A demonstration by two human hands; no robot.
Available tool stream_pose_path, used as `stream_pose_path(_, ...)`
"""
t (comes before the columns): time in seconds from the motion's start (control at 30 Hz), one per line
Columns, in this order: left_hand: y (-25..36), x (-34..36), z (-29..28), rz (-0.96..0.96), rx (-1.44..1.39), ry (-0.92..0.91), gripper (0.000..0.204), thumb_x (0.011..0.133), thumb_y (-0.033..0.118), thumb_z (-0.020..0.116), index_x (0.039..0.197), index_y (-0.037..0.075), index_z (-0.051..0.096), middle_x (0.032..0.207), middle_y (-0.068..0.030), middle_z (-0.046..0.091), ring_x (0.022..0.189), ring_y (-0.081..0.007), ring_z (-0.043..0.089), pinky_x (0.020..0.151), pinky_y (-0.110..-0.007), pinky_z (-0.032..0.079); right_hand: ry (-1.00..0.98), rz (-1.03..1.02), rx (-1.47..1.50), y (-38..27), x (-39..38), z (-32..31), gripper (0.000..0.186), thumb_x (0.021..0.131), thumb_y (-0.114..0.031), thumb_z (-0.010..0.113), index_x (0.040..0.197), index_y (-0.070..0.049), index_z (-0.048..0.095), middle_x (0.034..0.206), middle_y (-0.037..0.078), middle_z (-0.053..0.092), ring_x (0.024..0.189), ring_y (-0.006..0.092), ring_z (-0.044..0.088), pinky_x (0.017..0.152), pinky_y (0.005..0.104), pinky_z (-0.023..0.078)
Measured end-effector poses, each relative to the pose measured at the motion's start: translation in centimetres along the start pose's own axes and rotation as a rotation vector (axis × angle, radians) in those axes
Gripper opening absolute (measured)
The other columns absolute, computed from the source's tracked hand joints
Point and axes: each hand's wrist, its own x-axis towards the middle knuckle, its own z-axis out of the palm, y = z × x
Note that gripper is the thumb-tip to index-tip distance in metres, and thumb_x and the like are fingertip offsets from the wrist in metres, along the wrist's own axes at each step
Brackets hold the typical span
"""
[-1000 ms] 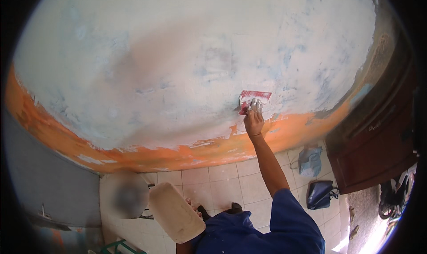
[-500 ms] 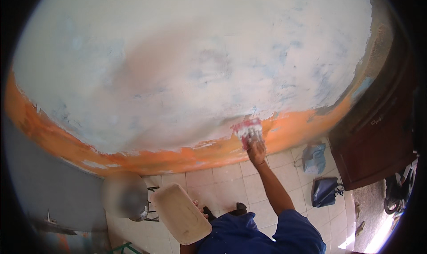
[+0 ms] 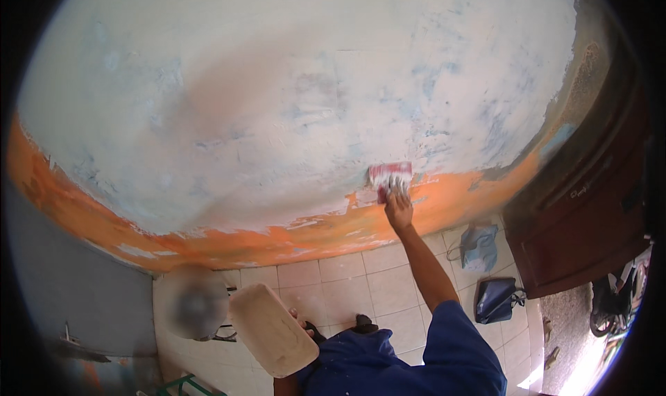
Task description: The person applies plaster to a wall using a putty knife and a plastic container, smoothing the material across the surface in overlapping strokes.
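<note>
The scraper (image 3: 393,168), held lower over the orange band (image 3: 461,193) half a second ago, is now raised to the ragged edge of the white coat (image 3: 263,136) on the wall (image 3: 479,56), so that edge seems to be what is being worked. It is gripped by the right hand (image 3: 397,198), fingers laid over its back; the left hand's state, behind the tray (image 3: 274,330), cannot be told.

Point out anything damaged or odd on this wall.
The white coat ends raggedly above the orange band, which has pale, flaked-looking patches toward the lower left; bluish smudges mottle the white, so it looks uneven.
</note>
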Motion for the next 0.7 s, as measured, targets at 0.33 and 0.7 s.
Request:
stream_pose_path(0.33, -2.3, 0.8, -0.5, 0.076, -0.082, 0.013, 0.079, 0.077, 0.042, 0.071, 0.131, -0.002, 0.033, 0.117, -0.0244, 0.051, 0.111, -0.0389, 0.049, 0.099, -0.052, 0.037, 0.332, -0.165, 0.105, -2.0, 12.2, -8.9, 0.027, 0.082, 0.005, 0.061, 0.107, 0.000, 0.052, 0.114, 0.021, 0.061, 0.108, 0.0371, 0.059, 0.093, 0.0494, 0.047)
stream_pose_path(0.7, -3.8, 2.0, -2.3, -0.013, -0.203, -0.061, 0.071, 0.082, 0.041, 0.065, 0.131, 0.000, 0.034, 0.118, -0.0249, 0.051, 0.114, -0.0395, 0.048, 0.101, -0.054, 0.034, -0.137, -0.041, 0.113, -3.8, -0.6, -0.6, 0.025, 0.076, -0.001, 0.056, 0.101, 0.001, 0.056, 0.117, 0.018, 0.060, 0.115, 0.0359, 0.055, 0.095, 0.0468, 0.045)
